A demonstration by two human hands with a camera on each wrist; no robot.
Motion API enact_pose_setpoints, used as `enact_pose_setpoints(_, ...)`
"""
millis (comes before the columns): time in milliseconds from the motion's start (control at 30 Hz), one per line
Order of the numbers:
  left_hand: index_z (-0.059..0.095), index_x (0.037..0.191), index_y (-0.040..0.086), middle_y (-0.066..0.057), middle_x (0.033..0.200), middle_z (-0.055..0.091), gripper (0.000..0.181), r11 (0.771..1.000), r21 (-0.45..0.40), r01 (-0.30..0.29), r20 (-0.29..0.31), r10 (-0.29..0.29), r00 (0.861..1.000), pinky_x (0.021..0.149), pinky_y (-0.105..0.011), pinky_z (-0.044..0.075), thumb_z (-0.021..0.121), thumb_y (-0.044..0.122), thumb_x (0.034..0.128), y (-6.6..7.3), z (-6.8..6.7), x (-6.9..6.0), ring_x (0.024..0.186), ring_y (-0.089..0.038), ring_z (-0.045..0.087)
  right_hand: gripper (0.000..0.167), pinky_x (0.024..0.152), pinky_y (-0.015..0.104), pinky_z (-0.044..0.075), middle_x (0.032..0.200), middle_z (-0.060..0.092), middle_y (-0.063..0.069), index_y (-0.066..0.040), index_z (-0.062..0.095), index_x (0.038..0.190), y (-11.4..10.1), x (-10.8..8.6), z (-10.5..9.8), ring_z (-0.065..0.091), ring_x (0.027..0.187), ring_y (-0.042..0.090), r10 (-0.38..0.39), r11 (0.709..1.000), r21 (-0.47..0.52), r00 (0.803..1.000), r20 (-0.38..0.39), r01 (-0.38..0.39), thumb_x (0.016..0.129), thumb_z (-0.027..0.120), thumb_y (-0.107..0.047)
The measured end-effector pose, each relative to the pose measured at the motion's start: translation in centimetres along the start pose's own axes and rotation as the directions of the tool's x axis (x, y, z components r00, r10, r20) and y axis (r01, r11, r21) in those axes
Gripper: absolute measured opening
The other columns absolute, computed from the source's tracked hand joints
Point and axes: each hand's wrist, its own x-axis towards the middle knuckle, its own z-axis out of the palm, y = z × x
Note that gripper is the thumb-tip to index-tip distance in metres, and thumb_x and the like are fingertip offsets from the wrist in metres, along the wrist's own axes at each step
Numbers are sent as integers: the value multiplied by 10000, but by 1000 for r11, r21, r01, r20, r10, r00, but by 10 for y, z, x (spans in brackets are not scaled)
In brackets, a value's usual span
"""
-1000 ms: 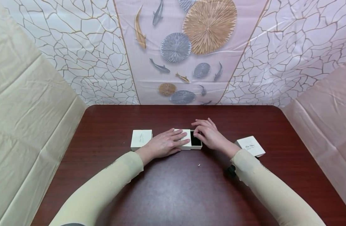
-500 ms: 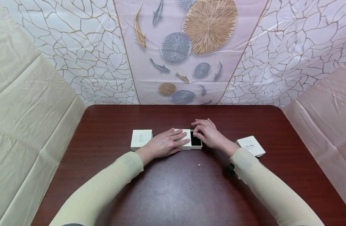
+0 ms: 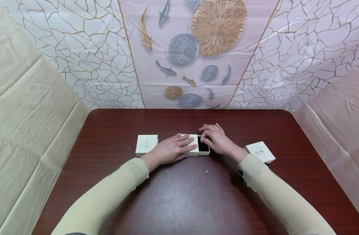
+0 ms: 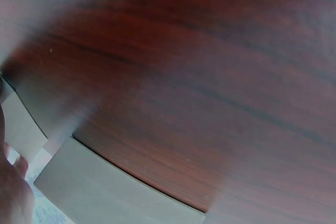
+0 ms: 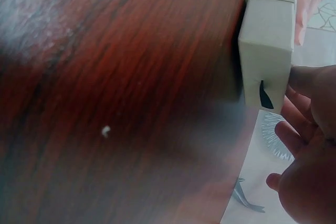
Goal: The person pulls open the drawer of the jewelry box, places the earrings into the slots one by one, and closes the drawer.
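My left hand (image 3: 170, 149) rests with spread, nearly straight fingers on the white sleeve (image 3: 193, 138) of a small drawer-style box. The box's drawer (image 3: 203, 153) sticks out to the right and shows a black lining. Over that drawer is my right hand (image 3: 218, 140), its thumb and index finger bent together at the black lining and the other fingers raised. Whether anything sits between those fingertips is too small to tell. In the right wrist view, a black ribbon tab (image 5: 266, 96) hangs from the end of the drawer. A tiny whitish piece (image 3: 206, 171) lies on the table in front.
Another white lettered box (image 3: 146, 144) stands left of my left hand. A third white box (image 3: 260, 152) sits at an angle beside my right forearm, with a dark object (image 3: 238, 176) by that wrist. All are on a dark red wooden table (image 3: 179, 202) with patterned cloth behind.
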Motion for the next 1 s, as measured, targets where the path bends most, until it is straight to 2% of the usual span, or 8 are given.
enact_pose_setpoints(300, 600, 1544, 186, -123, 1590, 553, 521, 1000, 5, 4, 0, -4, 1000, 1215, -517, 413, 699, 330, 1053, 0, 0, -1, 1505, -311, 486, 96, 1217, 762, 184, 1356, 684, 187, -94, 704, 901, 0, 0, 3, 493, 1449, 428, -48, 997, -68, 998, -43, 45, 992, 735, -86)
enact_pose_setpoints(633, 598, 1546, 185, -122, 1592, 551, 519, 1000, 4, 1, -1, -1, 1000, 1215, -516, 415, 694, 329, 1056, 0, 0, -1, 1507, -310, 485, 112, 1242, 723, 192, 1315, 707, 149, -95, 717, 886, -3, 0, -1, 533, 1413, 383, -69, 985, -164, 994, -87, 54, 942, 814, -92)
enact_pose_setpoints(1000, 606, 1538, 182, -126, 1586, 556, 515, 1000, 1, -2, -10, 2, 1000, 1212, -516, 418, 702, 320, 1051, 0, 1, -1, 1499, -315, 494, 146, 1226, 731, 231, 1289, 714, 149, -105, 719, 840, -6, 3, -3, 543, 1405, 387, -74, 982, -183, 993, -92, 57, 865, 842, -32)
